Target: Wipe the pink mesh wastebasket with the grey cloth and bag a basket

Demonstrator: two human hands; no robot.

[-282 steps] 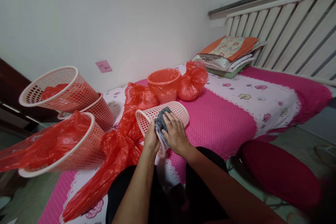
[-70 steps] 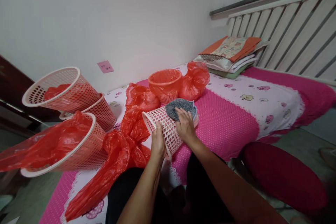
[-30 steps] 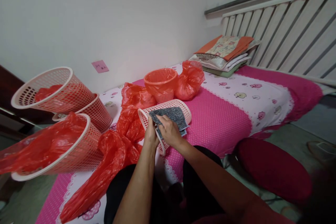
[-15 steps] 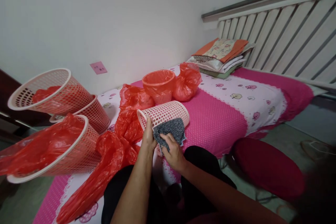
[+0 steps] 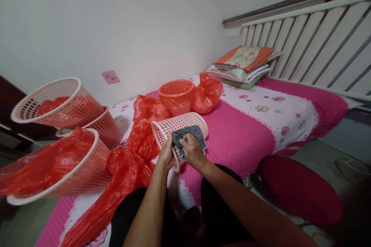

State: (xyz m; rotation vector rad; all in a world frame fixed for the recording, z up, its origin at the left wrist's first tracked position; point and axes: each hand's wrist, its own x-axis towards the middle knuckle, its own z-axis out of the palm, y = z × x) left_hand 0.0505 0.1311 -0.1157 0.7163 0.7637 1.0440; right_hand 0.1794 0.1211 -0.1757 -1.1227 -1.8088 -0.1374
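Grey cloth (image 5: 196,133) is shifted slightly upward at centre, gripped by right hand (image 5: 193,153); perforated basket (image 5: 185,120) is clasped by left hand (image 5: 167,153), presumably for steadiness.

Black pants (image 5: 124,216) on both legs, plain dark cloth, round over knees; folds too dark to see. Left arm (image 5: 150,206) and right arm (image 5: 237,197) bare, long, thin toward wrists. Left hand (image 5: 167,154) and right hand (image 5: 193,153) bare too
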